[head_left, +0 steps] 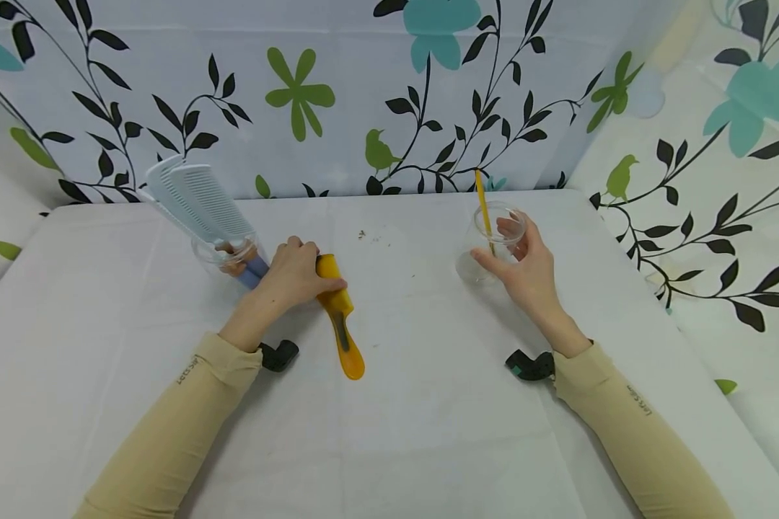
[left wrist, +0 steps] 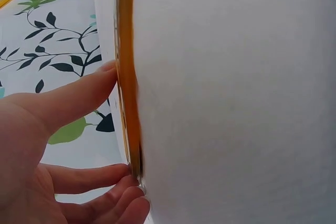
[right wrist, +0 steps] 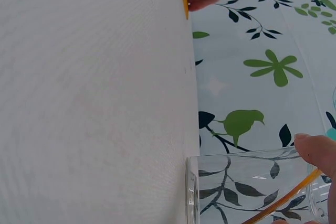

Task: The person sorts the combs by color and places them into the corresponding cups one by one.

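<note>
My left hand [head_left: 288, 272] pinches the broad flat head of an orange handled tool [head_left: 345, 339] between thumb and fingers. It lies on the white table, its handle with a dark grey inset pointing towards me; I cannot tell whether it has teeth or bristles. In the left wrist view the tool [left wrist: 128, 77] shows edge-on. My right hand [head_left: 529, 270] grips a clear jar [head_left: 477, 263] near its rim, thumb in front and fingers behind. A thin yellow comb [head_left: 482, 202] leans upright inside; its teeth show in the left wrist view.
Beyond my left hand stands another clear jar [head_left: 201, 252], holding pale blue combs [head_left: 210, 202] and things with brown and purple-blue ends. Small crumbs [head_left: 362, 234] dot the white table [head_left: 415, 404]. A leaf-patterned curtain [head_left: 337, 158] hangs behind the far edge.
</note>
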Demonstrator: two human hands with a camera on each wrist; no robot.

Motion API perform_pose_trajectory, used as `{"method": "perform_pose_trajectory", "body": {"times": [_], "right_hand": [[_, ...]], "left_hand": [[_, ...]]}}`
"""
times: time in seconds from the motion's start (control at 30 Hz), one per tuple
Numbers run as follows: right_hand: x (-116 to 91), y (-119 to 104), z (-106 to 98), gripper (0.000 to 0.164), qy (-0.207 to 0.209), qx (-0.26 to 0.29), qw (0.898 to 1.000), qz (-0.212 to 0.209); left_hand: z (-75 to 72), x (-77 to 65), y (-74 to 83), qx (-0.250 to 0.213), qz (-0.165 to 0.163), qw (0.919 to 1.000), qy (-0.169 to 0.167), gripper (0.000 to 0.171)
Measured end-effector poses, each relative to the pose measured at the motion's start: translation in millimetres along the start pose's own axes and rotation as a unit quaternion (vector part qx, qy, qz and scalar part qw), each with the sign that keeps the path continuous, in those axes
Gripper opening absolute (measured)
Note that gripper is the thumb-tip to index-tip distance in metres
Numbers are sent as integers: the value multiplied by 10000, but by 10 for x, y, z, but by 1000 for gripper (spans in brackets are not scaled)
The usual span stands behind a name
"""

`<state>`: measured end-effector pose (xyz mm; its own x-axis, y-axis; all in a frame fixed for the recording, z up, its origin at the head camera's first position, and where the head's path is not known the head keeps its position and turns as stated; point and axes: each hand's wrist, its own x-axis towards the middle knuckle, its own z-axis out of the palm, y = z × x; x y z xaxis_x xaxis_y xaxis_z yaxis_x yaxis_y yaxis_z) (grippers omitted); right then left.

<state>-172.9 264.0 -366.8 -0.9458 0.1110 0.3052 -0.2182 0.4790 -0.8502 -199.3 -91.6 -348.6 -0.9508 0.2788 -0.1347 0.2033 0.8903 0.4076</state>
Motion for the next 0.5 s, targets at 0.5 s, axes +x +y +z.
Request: {"method": "perform_pose_trajectory", "body": {"times": [0.5], "right_hand": [[4, -22, 0, 80, 16, -71, 10000, 6]], "left_hand": [[-3, 137, -10, -288, -311, 9990, -169, 73]]}}
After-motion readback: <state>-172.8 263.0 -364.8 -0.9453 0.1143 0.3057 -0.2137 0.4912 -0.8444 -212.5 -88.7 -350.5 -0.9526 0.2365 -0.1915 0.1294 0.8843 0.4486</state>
